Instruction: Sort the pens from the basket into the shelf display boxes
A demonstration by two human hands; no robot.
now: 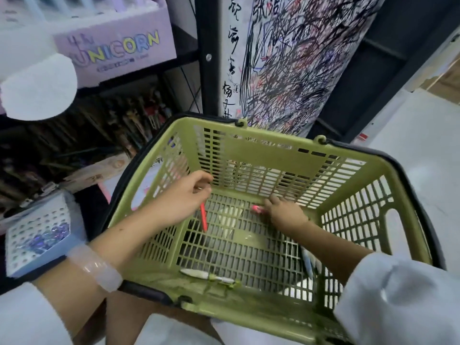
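A green plastic basket point(348, 168) rests on my lap. Inside it, my left hand point(184, 197) is shut on a thin red pen point(204, 217) that hangs point down over the basket floor. My right hand point(283, 210) reaches to the far end of the floor, its fingers closing on a pink pen point(256, 208). A white pen with a green clip point(206, 274) lies along the near wall. Pale blue pens point(308, 262) lie under my right forearm, partly hidden.
On the left, a dark shelf holds a purple UNICORN display box point(117, 48), rows of dark pens point(139, 113) below it, and a pale blue perforated box point(39, 235). A scribble-covered test paper point(293, 58) hangs behind the basket. White floor shows at the right.
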